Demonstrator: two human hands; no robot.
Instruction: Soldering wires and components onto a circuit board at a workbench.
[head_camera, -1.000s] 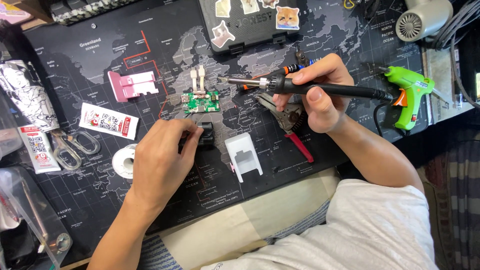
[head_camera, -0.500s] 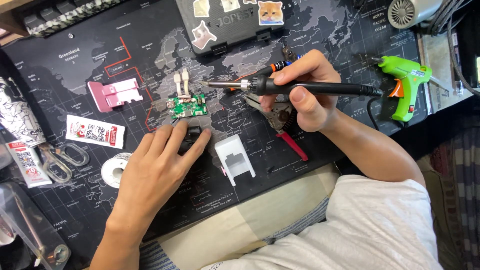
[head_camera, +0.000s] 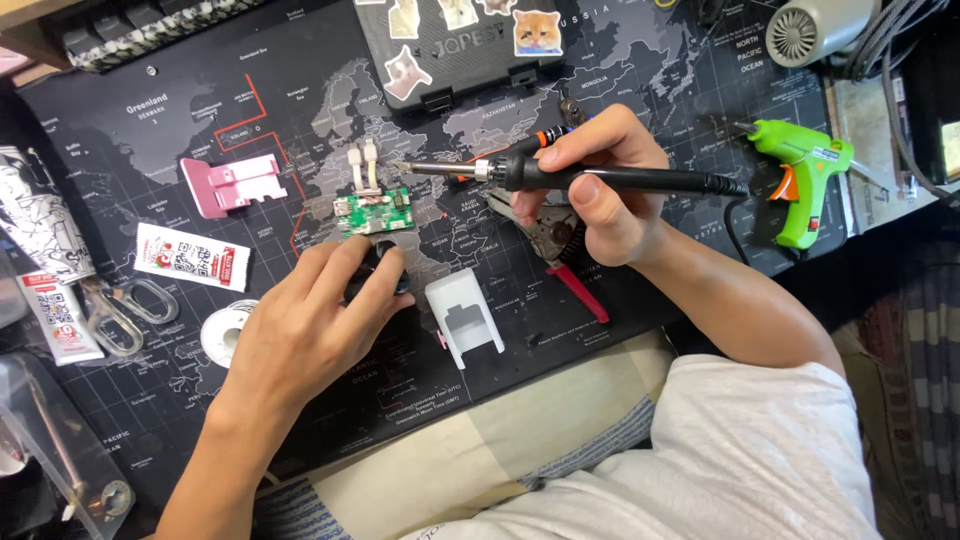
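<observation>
The right hand (head_camera: 600, 185) has its fingers closed around a black soldering iron (head_camera: 600, 178) whose tip hovers just above the green circuit board (head_camera: 374, 214), while the left hand (head_camera: 305, 325) curls loosely over a small black part (head_camera: 385, 272) just below the board on the counter (head_camera: 150, 120).

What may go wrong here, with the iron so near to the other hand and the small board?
1. The soldering iron in the right hand points its tip toward the green board; the left hand lies just below the board, so its fingers might get burned.
2. The board looks unclamped and may slip.
3. The iron's cord runs past the glue gun and may snag.
</observation>
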